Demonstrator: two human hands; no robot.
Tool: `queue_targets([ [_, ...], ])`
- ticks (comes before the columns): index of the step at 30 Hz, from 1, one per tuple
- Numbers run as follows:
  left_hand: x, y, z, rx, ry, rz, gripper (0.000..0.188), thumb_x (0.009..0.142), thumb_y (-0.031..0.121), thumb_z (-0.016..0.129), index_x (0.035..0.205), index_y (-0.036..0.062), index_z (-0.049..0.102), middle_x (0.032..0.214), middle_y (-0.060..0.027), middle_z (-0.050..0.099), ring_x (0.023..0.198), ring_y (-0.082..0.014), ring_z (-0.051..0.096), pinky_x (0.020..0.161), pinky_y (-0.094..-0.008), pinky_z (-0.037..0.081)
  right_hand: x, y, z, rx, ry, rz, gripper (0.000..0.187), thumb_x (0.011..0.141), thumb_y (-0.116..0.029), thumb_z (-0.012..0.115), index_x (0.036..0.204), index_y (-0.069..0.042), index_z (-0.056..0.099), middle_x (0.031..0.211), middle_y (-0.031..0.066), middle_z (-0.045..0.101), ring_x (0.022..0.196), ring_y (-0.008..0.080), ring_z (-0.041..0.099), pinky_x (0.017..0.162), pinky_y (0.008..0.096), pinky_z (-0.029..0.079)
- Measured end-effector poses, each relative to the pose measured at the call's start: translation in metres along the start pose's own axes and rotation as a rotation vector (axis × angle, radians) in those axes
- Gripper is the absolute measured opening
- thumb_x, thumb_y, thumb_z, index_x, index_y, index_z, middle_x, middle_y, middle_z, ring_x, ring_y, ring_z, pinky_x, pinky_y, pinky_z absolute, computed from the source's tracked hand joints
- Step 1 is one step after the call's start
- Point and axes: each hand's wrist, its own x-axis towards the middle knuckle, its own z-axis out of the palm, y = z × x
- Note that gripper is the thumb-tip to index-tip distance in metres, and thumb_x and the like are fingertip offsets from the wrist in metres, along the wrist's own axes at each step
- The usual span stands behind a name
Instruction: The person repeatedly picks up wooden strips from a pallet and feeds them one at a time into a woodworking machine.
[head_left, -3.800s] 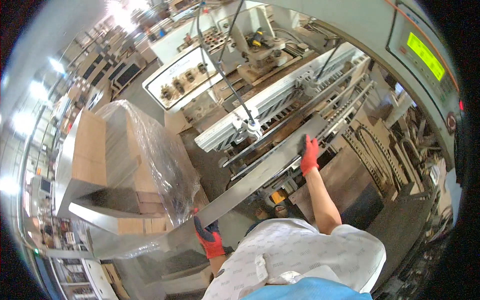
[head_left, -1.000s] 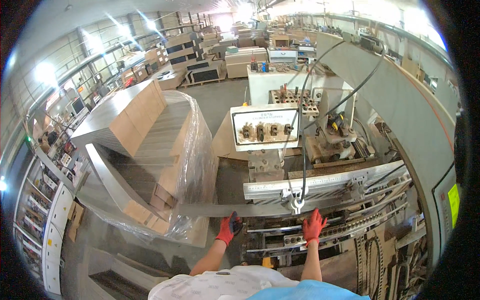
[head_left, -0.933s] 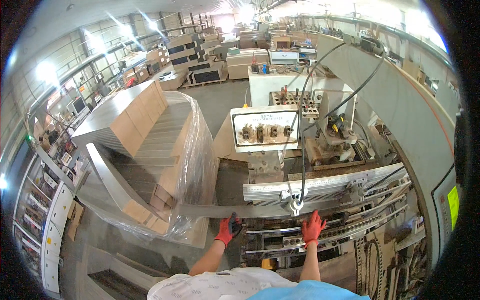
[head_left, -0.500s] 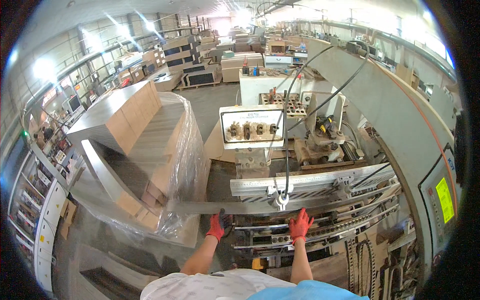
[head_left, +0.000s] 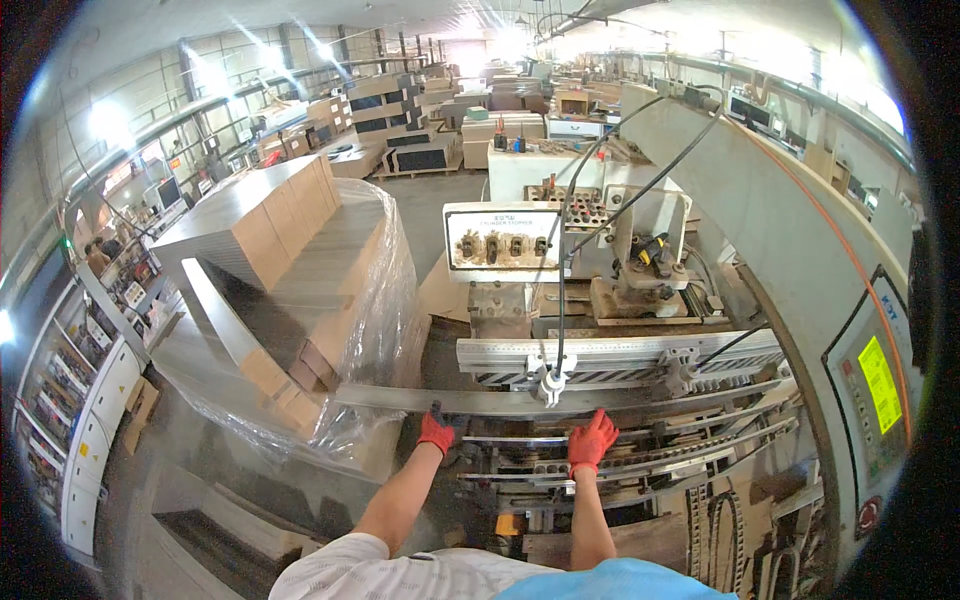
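Note:
A long, narrow grey panel lies across the machine's rails, its left end reaching out toward the wrapped stack. My left hand, in a red and dark work glove, is closed on the near edge of this panel, left of the rails. Farther right, my right hand in a red glove rests with fingers stretched forward against the same near edge. Just beyond the panel, a white clamp fitting hangs from a metal guide bar. The undersides of both hands are hidden.
Plastic-wrapped stacked panels stand at the left. A control box with several switches rises behind the guide bar. At the right, a big machine arm carries a control panel with a lit screen. Lower metal rails run before me.
My right hand has shifted slightly left, its fingers now closer together. The left hand stays by the panel's edge. The whole view has tilted and moved a little.

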Motion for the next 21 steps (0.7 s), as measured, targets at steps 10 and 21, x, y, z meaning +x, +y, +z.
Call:
queue_targets([
  [10,-0.133,0.03,-0.102,-0.868,0.15,-0.379,0.038,0.086,0.025,0.055,0.117,0.0047,0.05,0.116,-0.0094,0.053,0.106,-0.0283,0.049,0.084,-0.0433,0.041,0.048,0.096,0.01,0.228,0.557,-0.122,0.068,0.083,-0.042,0.065,0.13,0.002,0.043,0.123,0.0233,0.052,0.104,0.0359,0.055,0.088,0.0453,0.044],
  [21,-0.309,-0.242,-0.213,-2.175,0.93,-0.62,0.032,0.088,0.03,0.058,0.109,0.0047,0.057,0.099,-0.0097,0.062,0.088,-0.0272,0.06,0.08,-0.0459,0.05,-0.109,-0.167,-0.045,0.663,-1.276,-0.361,0.027,0.088,-0.008,0.057,0.112,0.0,0.063,0.114,0.0113,0.063,0.105,0.0213,0.057,0.092,0.033,0.043],
])
